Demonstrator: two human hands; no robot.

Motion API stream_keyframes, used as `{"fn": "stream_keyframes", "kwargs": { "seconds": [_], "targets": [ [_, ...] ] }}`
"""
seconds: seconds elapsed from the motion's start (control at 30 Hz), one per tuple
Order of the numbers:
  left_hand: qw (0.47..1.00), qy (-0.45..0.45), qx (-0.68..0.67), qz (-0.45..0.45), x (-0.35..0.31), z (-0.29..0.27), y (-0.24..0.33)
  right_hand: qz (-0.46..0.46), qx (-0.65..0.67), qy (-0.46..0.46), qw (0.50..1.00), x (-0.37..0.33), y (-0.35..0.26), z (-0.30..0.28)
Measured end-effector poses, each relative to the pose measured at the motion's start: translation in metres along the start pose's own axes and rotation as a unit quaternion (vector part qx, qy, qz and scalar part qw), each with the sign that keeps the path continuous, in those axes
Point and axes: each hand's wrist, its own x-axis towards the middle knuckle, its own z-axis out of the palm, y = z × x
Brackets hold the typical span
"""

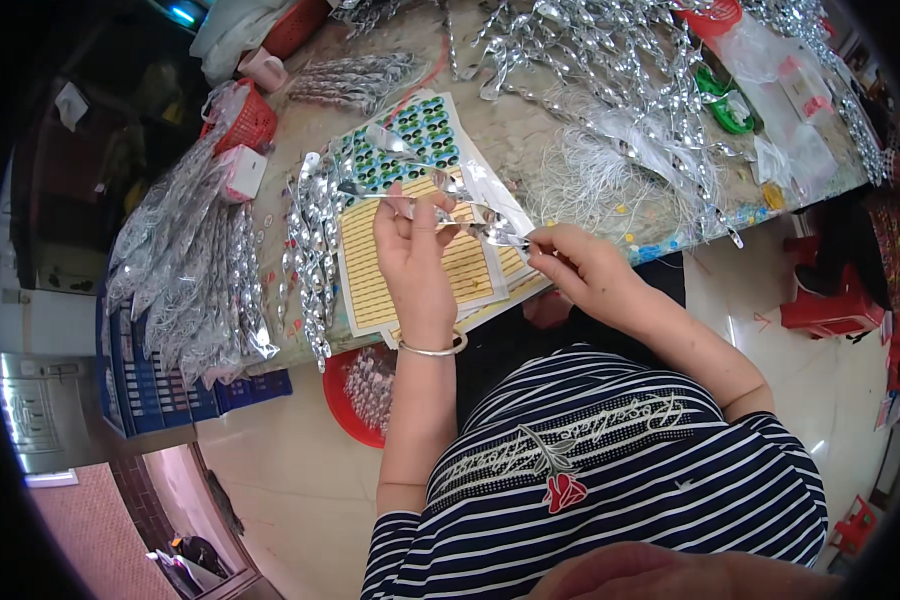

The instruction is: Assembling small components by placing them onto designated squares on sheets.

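A shiny silver twisted strip (490, 228) stretches between my two hands above the sheets. My left hand (410, 250), with a bangle at its wrist, is closed, pinching the strip between thumb and fingers. To the right, the fingertips of my right hand (585, 270) are pressed together on the strip's other end. Beneath lie a sheet with rows of short yellow marks (370, 275) and a sheet of green and blue eye-like stickers (432, 118). Left of the sheets, several silver twisted strips (315, 255) lie in a bunch.
Wrapped silver spirals (185, 265) hang over the table's left edge, above a blue crate (160, 385). More spirals (610, 50) and white strings (590, 165) cover the far right. A red basket (250, 118) and a green basket (722, 105) stand on the table; a red stool (835, 305) is on the floor.
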Motion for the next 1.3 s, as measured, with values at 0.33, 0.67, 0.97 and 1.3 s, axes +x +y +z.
{"fn": "stream_keyframes", "kwargs": {
  "seconds": [0.33,0.67,0.97,1.3],
  "targets": [
    [0.994,0.023,-0.057,0.086,0.011,-0.007,0.009,0.12,0.189,-0.051,0.973,0.035,0.027,0.013],
    [0.964,0.126,0.005,0.232,0.031,-0.034,0.059,-0.001,-0.041,0.072,0.997,0.071,0.053,-0.015],
    [0.99,0.007,0.116,0.079,0.001,-0.043,0.041,-0.108,-0.313,0.152,0.931,0.092,0.081,0.008],
    [0.974,-0.105,0.114,-0.164,-0.038,-0.04,0.006,-0.119,-0.172,0.132,0.969,0.086,0.066,-0.006]
  ]
}}
